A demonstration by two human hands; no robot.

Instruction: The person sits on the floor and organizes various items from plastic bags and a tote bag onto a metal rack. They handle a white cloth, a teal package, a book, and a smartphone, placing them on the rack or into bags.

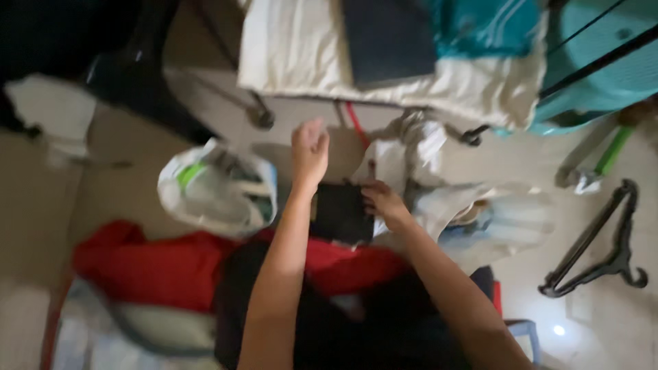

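My left hand (310,149) was raised over the floor (41,199), fingers curled loosely inward and holding nothing. My right hand (384,203) rested on the right edge of a flat dark square object (340,214), fingertips pinching that edge; blur kept me from telling what the object was. It lay between my two forearms, just beyond a red cloth (154,264) spread across the near side. A white plastic bag (216,188) sat to the left of my left arm. Crumpled pale plastic wrapping (473,212) lay to the right of my right hand. A black clothes hanger (603,243) rested on the floor, far right.
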